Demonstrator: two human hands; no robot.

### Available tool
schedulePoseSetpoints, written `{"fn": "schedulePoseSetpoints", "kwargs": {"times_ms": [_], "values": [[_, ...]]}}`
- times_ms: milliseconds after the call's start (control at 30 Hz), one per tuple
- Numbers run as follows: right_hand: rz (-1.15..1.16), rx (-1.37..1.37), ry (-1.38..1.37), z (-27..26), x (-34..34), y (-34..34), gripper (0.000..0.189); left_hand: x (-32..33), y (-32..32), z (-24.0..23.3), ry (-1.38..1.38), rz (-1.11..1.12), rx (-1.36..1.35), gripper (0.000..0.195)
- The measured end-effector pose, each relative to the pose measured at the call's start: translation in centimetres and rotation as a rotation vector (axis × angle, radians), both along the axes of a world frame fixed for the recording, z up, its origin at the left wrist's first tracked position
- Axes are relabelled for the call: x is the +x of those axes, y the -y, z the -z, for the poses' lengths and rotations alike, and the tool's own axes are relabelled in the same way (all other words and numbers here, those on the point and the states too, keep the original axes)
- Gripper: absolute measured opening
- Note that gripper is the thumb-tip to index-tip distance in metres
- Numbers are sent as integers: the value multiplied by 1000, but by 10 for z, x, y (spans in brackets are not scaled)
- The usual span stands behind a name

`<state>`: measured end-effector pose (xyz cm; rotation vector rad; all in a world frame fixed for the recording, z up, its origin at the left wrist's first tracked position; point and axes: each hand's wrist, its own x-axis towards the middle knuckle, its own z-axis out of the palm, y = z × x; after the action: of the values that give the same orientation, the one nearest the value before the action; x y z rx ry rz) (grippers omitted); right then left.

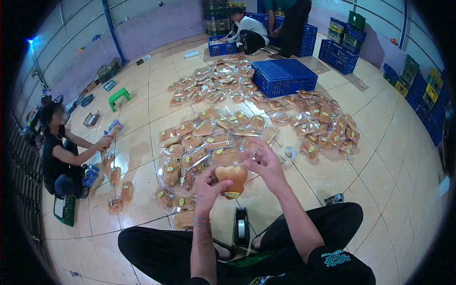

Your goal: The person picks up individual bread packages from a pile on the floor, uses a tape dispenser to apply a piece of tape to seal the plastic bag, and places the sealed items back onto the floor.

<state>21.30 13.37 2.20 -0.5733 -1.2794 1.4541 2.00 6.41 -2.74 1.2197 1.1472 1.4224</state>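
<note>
My left hand (207,190) grips a bread bun (232,176) in a clear plastic bag, its thumb across the front. A yellow-green label sits at the bun's lower end. My right hand (266,165) is raised just right of the bun's top, fingers curled near the clear plastic; whether they pinch it or a bit of tape is too fine to tell. Below the bun, a black tape dispenser (241,228) with a roll in it stands on the floor between my crossed legs. Beyond my hands lies a spread of bagged buns (205,129), many with similar labels.
More bagged buns lie in a far heap (221,80) and a right heap (324,123). A tape roll (289,152) rests on the tiles. An upturned blue crate (285,78) stands beyond. At left a person (62,153) squats near a green stool (119,98); others work at the back.
</note>
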Motion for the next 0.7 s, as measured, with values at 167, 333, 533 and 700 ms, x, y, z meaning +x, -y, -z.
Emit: {"fn": "schedulePoseSetpoints", "kwargs": {"times_ms": [167, 333, 533, 700], "values": [[-121, 18, 258, 31, -13, 0, 72, 15, -7, -8, 328, -321, 60, 55], [-51, -115, 238, 24, -33, 22, 76, 37, 0, -28, 279, -513, 114, 67], [160, 229, 341, 23, -43, 33, 72, 30, 2, -22, 249, -500, 126, 65], [288, 412, 399, 29, -39, 21, 57, 31, 2, -25, 269, -386, 151, 58]]}}
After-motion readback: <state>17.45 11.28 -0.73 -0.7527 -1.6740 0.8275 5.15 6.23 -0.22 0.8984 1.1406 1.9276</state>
